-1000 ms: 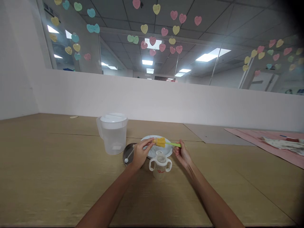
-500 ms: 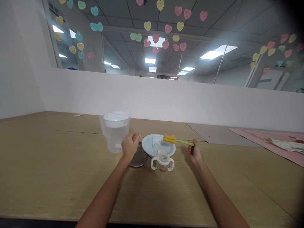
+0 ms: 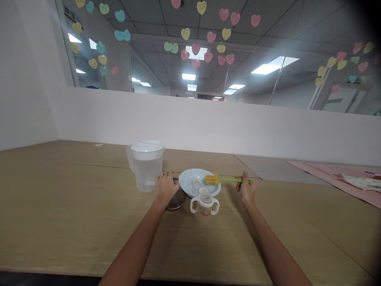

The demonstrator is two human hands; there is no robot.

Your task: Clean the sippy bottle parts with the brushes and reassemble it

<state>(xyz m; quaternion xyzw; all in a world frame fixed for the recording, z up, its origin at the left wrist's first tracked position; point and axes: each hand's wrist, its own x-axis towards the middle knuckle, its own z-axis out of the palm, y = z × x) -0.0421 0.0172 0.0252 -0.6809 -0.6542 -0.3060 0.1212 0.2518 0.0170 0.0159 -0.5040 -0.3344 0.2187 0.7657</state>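
Observation:
My left hand [image 3: 166, 186] reaches over a dark round tray [image 3: 177, 200], fingers apart and pointing away from me, with the fingertips partly hidden. Between thumb and fingers of my right hand [image 3: 247, 188] is the green handle of a sponge bottle brush [image 3: 212, 179], held level. Its yellow head is over the right side of a white plate [image 3: 185, 181], where small clear parts [image 3: 196, 184] lie. Just in front of the plate, a clear baby bottle [image 3: 204, 208] with two white handles and red lettering stands upright and uncapped.
A clear lidded pitcher [image 3: 148, 169] of water stands left of my left hand. On the far right lies a pink cloth [image 3: 321, 169] with a white cloth [image 3: 358, 180] on it. A white wall [image 3: 196, 123] and a window bound the table's far side.
My left hand has gone from a closed fist to spread fingers over the tray. My right hand and the brush have shifted slightly, the brush turning nearly level.

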